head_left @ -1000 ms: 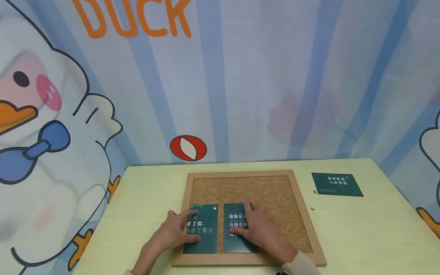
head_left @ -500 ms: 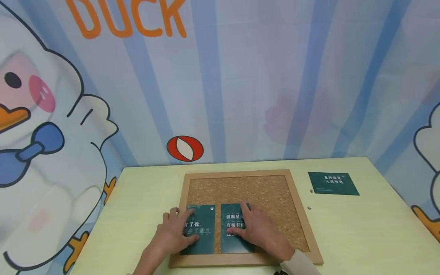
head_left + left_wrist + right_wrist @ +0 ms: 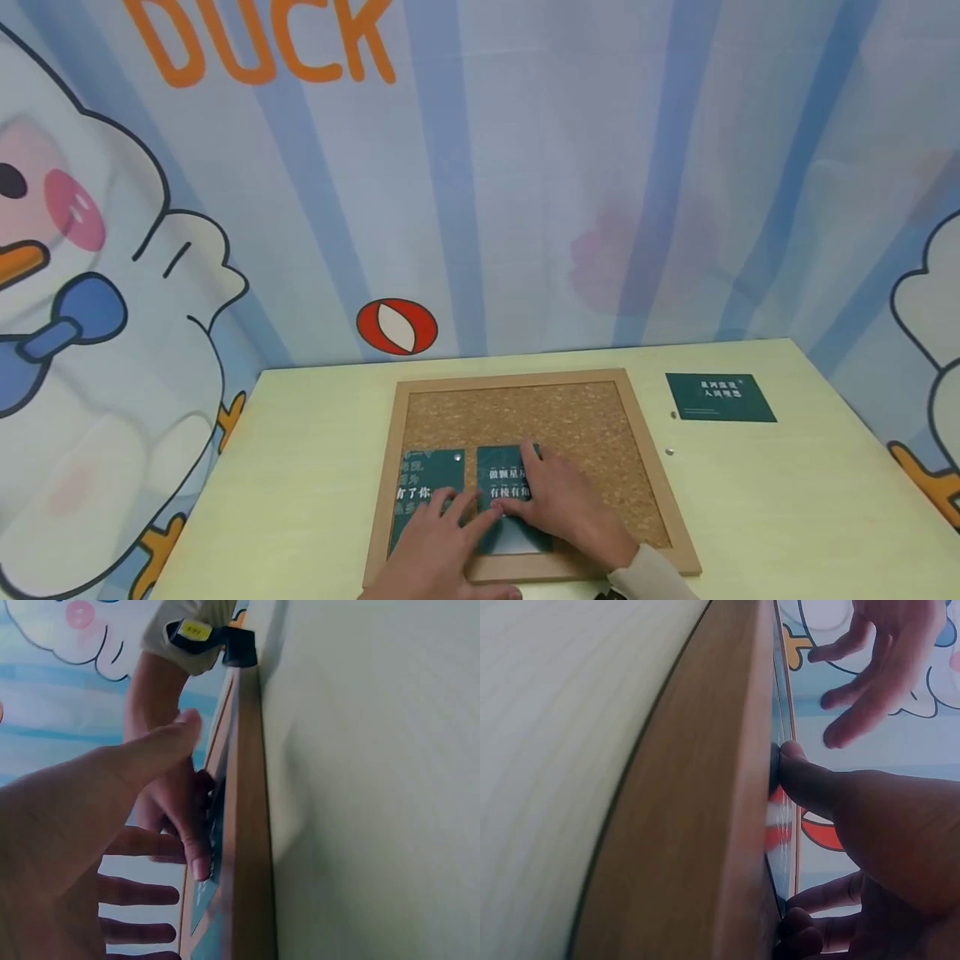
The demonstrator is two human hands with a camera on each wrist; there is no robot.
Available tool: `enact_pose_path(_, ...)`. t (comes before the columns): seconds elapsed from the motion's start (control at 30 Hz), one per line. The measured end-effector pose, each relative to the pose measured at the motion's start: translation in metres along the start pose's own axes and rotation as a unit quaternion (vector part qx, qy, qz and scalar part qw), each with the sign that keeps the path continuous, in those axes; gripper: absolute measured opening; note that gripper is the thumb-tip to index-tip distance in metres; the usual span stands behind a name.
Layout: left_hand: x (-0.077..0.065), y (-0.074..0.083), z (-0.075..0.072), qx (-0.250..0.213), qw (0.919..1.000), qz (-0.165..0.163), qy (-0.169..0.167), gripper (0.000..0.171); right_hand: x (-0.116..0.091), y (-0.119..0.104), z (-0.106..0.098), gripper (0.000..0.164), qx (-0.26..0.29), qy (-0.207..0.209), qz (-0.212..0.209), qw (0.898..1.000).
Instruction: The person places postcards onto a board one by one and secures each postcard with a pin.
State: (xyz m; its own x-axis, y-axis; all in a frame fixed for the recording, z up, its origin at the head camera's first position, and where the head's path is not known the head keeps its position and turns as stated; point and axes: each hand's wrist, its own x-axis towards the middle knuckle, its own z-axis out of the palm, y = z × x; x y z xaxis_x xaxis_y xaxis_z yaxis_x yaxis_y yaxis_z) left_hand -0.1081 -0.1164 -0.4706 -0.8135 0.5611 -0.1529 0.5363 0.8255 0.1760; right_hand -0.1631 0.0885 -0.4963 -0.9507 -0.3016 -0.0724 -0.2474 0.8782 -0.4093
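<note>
Two dark green cards with white lettering lie side by side on a framed corkboard [image 3: 517, 410]. My right hand [image 3: 572, 503] rests over the right card [image 3: 502, 461], its thumb and fingertips pressing on the surface. In the right wrist view, the thumb [image 3: 810, 778] of that hand touches the card. My left hand [image 3: 438, 542] hovers above the near part of the left card [image 3: 420, 481], hiding its lower portion. The fingers [image 3: 139, 891] are spread and hold nothing in the left wrist view. A small silver pushpin [image 3: 457, 457] sits at the left card's upper right corner.
A third green card [image 3: 722, 397] lies on the pale table [image 3: 315, 467] to the right of the board. Two small pins lie near it, one silver pin [image 3: 670, 452] closer to me. The wooden frame [image 3: 660, 475] borders the cork. Behind stands a duck-print curtain [image 3: 510, 183].
My left hand has come off the left card and moved right and toward me, uncovering more of its lettering. The right hand stays on the right card. The head view has shifted slightly.
</note>
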Motion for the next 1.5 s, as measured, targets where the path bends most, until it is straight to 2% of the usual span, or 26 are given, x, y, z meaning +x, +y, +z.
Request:
enact_pose_path(0.13,0.002,0.005,0.006,0.053,0.9983,0.003,-0.025,0.101,0.000,0.000,0.000,0.098,-0.001,0.000,0.003,1.000)
enact_pose_path(0.23,0.003,0.005,0.009,0.073,0.9968,-0.001,-0.034,0.104,0.000,-0.001,0.001,0.098,-0.003,0.001,0.002,1.000)
enact_pose_path(0.37,0.005,0.005,0.011,0.072,0.9969,-0.004,-0.032,0.098,0.000,-0.001,0.001,0.097,-0.001,0.003,0.000,1.000)
enact_pose_path(0.6,0.006,0.005,0.014,0.076,0.9970,0.009,-0.011,0.082,0.000,-0.002,0.001,0.097,-0.004,0.000,0.010,1.000)
enact_pose_path(0.77,0.007,0.006,0.013,0.074,0.9972,0.009,-0.001,0.077,0.000,-0.003,0.002,0.097,-0.009,0.002,0.010,1.000)
enact_pose_path(0.9,0.009,0.007,0.011,0.065,0.9979,0.004,-0.007,0.077,0.000,-0.002,0.001,0.097,0.000,0.009,0.005,1.000)
enact_pose_path(1.0,0.011,0.009,0.010,0.056,0.9983,-0.001,-0.015,0.076,-0.002,0.000,-0.003,0.099,0.027,0.006,-0.002,1.000)
enact_pose_path(1.13,0.013,0.009,0.008,0.050,0.9985,-0.008,-0.024,0.075,-0.001,0.010,-0.008,0.097,0.067,-0.010,-0.004,0.998)
enact_pose_path(1.23,0.013,0.010,0.008,0.054,0.9983,-0.010,-0.023,0.076,-0.003,0.020,-0.017,0.085,0.085,-0.005,-0.009,0.996)
enact_pose_path(1.37,0.012,0.009,0.009,0.065,0.9979,0.000,-0.009,0.076,-0.011,0.040,-0.041,0.066,0.086,0.036,-0.022,0.995)
enact_pose_path(1.5,0.010,0.008,0.010,0.070,0.9975,0.011,0.004,0.074,-0.015,0.071,-0.065,0.057,0.068,0.076,-0.019,0.995)
